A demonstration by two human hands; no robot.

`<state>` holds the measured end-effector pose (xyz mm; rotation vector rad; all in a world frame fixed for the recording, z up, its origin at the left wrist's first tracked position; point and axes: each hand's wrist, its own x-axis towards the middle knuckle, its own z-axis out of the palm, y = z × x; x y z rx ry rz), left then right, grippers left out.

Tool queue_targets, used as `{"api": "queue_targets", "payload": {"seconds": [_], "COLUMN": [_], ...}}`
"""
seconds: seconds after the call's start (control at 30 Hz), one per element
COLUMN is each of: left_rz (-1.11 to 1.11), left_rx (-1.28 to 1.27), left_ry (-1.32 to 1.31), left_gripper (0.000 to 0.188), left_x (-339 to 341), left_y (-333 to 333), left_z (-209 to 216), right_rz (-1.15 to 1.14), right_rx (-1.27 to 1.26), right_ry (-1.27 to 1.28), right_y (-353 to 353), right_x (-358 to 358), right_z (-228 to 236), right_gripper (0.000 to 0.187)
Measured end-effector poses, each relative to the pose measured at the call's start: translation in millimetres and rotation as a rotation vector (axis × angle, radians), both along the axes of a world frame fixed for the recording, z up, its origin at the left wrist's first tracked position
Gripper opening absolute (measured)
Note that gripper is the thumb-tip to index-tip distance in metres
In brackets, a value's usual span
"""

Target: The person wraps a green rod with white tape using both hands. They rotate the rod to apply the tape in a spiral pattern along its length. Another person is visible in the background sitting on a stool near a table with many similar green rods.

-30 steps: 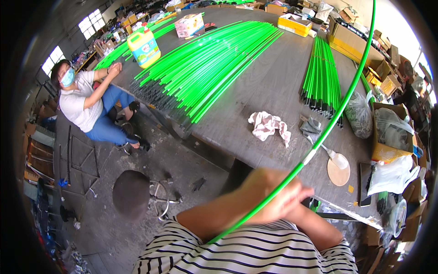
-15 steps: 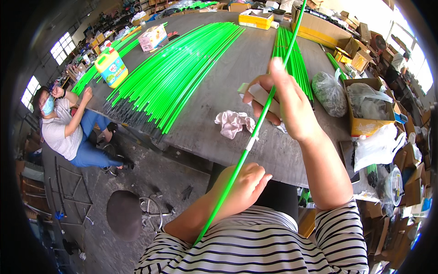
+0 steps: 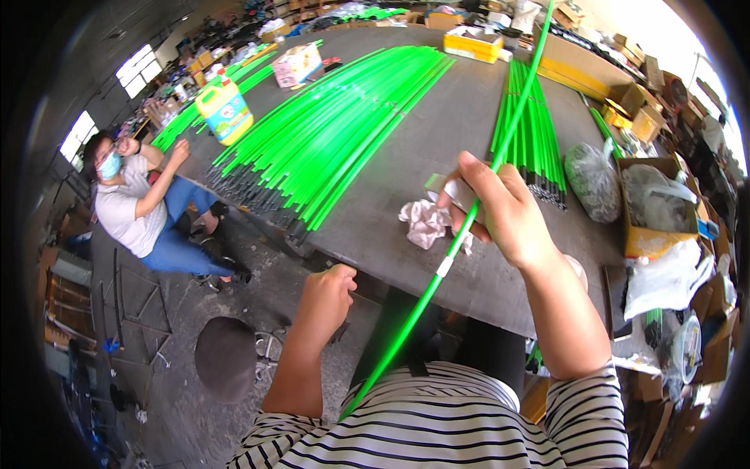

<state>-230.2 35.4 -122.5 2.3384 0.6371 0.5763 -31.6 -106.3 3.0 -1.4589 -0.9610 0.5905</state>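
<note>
A long green rod [image 3: 406,322] slants from my lap up past the top of the view, with a white band [image 3: 445,266] wrapped around it. My right hand [image 3: 512,223] is closed on the rod above that band, over the table. Behind its fingers shows a pale, flat piece I cannot identify. Left of the rod and apart from it, my left hand [image 3: 326,295] is curled into a fist by the table's front edge; whatever it may hold is hidden. Crumpled whitish paper or cloth [image 3: 423,223] lies on the table beside my right hand's fingers.
A wide fan of green rods [image 3: 336,125] with dark ends covers the table's left half; a smaller bundle [image 3: 531,133] lies right. Around them stand a yellow jug [image 3: 225,113], a yellow box [image 3: 473,45] and bagged goods [image 3: 594,181]. A masked person [image 3: 133,195] sits left, near a stool [image 3: 226,359].
My left hand has moved left and away from the rod, its fingers now curled in. My right hand sits lower on the rod, its fingers more bent. The view has shifted slightly.
</note>
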Motion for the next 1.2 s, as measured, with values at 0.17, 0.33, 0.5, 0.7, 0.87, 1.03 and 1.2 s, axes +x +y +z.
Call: {"api": "queue_targets", "payload": {"seconds": [0.17,0.33,0.5,0.7,0.87,1.03,1.2], "left_rz": [0.080,0.010,0.050,0.052,-0.086,-0.481,-0.568], "left_rx": [0.015,0.278,0.376,-0.054,0.291,-0.945,-0.860], "left_ry": [0.188,0.252,0.356,0.297,-0.108,-0.248,0.042], "left_gripper": [0.019,0.015,0.022,0.042,0.046,0.026,0.028], "left_x": [-27,-38,-48,-41,-16,16,32], "left_y": [16,20,22,17,7,-44,-59], "left_z": [-24,-70,-89,-66,-38,-4,15], "right_rz": [-0.025,-0.024,-0.042,-0.064,-0.031,-0.043,-0.229], "right_rx": [0.003,-0.017,0.018,0.013,-0.012,-0.028,-0.113], "right_ry": [0.058,0.043,0.035,0.025,0.043,0.044,0.021], "right_y": [1,-1,8,7,6,10,0], "right_x": [-4,-6,-13,-16,-20,-24,-10], "right_z": [-8,-13,-18,-20,-22,-40,-49], "right_gripper": [0.049,0.052,0.051,0.050,0.051,0.049,0.052]}}
